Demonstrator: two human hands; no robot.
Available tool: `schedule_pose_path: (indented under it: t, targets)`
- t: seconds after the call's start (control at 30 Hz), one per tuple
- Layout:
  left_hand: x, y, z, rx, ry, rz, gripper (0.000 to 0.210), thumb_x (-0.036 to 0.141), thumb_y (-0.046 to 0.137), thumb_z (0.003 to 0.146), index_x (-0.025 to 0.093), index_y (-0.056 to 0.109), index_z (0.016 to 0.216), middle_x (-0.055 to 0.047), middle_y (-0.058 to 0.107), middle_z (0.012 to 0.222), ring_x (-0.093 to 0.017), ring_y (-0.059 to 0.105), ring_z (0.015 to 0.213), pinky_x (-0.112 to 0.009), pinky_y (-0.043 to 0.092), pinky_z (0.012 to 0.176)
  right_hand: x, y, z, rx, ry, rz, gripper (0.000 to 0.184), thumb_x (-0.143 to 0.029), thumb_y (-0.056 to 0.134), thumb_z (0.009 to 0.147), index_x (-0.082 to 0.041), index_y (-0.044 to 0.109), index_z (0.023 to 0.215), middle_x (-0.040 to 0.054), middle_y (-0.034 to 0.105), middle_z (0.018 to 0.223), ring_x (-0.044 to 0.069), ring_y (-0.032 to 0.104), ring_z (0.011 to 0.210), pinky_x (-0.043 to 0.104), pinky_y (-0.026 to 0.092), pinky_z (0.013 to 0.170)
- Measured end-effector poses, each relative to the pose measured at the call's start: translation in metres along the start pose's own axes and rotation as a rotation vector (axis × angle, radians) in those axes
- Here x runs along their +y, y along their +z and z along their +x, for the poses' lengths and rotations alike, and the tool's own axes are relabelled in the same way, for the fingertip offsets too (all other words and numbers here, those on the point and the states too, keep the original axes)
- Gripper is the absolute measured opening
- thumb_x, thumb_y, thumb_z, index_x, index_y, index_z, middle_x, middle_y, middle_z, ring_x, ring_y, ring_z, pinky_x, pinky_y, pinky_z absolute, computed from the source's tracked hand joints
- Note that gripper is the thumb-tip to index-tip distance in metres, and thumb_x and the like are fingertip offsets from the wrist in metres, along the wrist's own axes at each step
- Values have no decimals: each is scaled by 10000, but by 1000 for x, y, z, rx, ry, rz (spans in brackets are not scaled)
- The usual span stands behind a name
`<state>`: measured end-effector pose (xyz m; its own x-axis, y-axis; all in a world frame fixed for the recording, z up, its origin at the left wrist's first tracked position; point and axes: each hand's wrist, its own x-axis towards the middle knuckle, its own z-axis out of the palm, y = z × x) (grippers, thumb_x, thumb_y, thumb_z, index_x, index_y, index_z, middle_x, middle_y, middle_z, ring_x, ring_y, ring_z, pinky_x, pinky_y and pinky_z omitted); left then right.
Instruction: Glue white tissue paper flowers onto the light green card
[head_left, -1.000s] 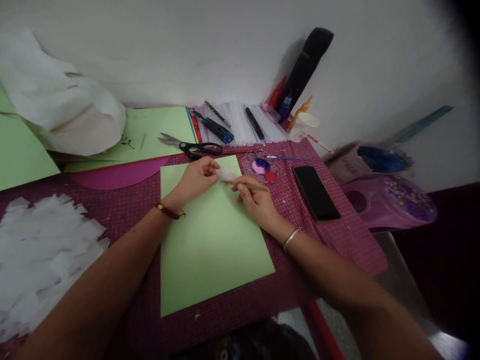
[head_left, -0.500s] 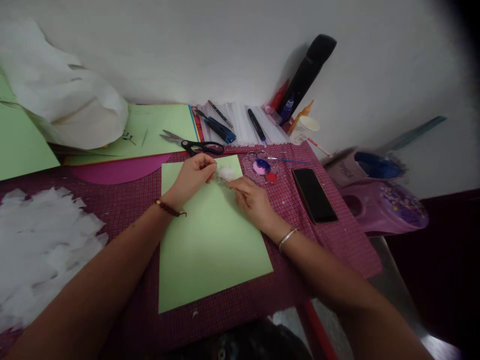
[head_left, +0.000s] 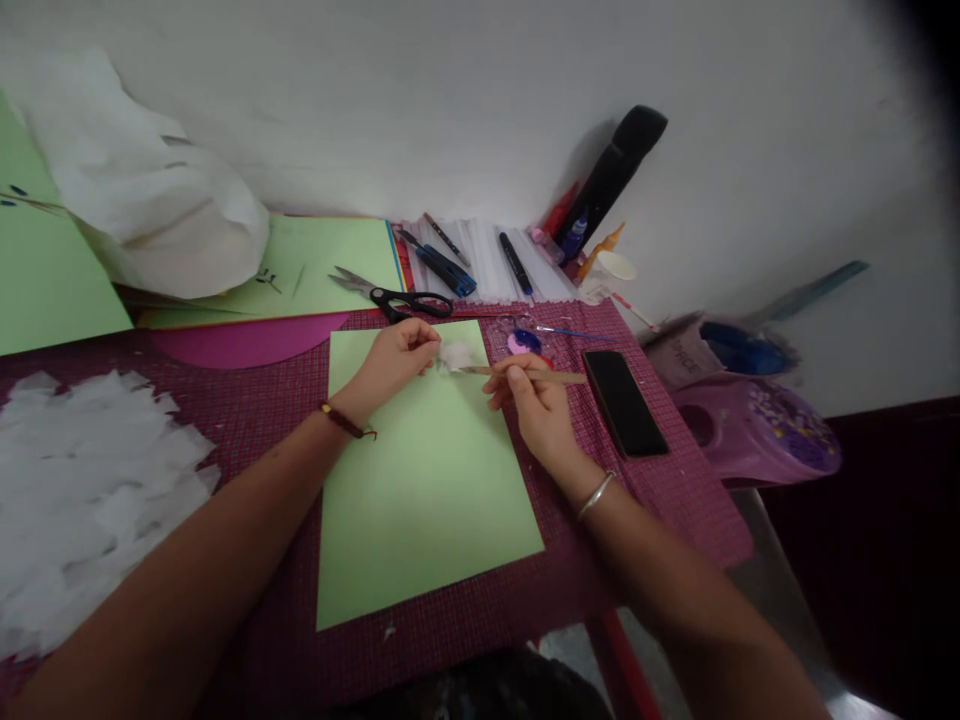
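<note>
My right hand [head_left: 536, 400] grips a thin tan wooden stick [head_left: 559, 377], held nearly level, with its left end at a small white fluffy piece [head_left: 454, 355]. That piece lies over the top edge area of a light green paper sheet [head_left: 427, 490]. Just left of it, my left hand [head_left: 401, 355] is closed in a pinch; whatever lies between the fingertips is too small to make out. Black-handled scissors [head_left: 411, 302] rest right behind my left hand. A clear palette with purple and pink paint [head_left: 523, 342] sits beyond my right hand.
A phone [head_left: 626, 405] lies at the right. White paper pieces [head_left: 97, 500] are heaped at the left. At the back are a blue cutter [head_left: 444, 268], a black marker [head_left: 516, 262], a thin blue brush [head_left: 574, 332] and paint bottles [head_left: 574, 238]. A pink container [head_left: 750, 425] stands off the table's right side.
My right hand has shifted a little to the right, and the wooden stick in it now shows clearly. My left hand stays pinched beside the white fluffy piece. The view has shifted slightly.
</note>
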<state>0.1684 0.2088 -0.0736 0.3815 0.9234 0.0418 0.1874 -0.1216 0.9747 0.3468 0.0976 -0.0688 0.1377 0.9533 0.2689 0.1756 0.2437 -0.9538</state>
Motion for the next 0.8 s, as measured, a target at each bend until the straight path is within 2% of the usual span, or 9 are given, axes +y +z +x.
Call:
schedule_pose_path:
  t: [0.07,0.13,0.27,0.7,0.8]
  targets:
    - [0,-1,0,3,-8,-15,50,201,590,757,172,552,771,34,533,592,-81,455,496,-216,355,491,4,1,4,11,89,71,260,-462,489,944,-215,561,917,-8,625,742,111,571,564,253,473,535]
    - [0,-1,1,7,-10,-27,55,207,593,760,171,551,768,33,538,592,-81,457,498,-215,359,495,8,3,7,-25,111,76,276,-481,520,923,-209,564,910,-8,632,740,109,571,556,250,461,530]
    - [0,-1,0,10,-1,-20,63,212,601,759,169,561,783,32,546,607,-80,463,501,-215,368,498,12,8,8,-79,76,63,303,-503,521,917,-204,569,905,-7,623,744,105,563,550,249,450,530]
    - [0,0,0,16,-9,22,59,225,595,749,180,568,778,26,551,620,-91,473,519,-220,381,509,22,11,13,-57,51,-13,324,-521,464,943,-218,577,961,12,618,847,93,545,539,240,446,510]
    - [1,-4,-1,-35,12,51,72,223,604,733,173,579,778,26,559,631,-92,475,533,-219,373,516,24,11,15,-46,54,-8,320,-518,459,945,-220,571,972,12,627,861,87,545,528,236,444,502]
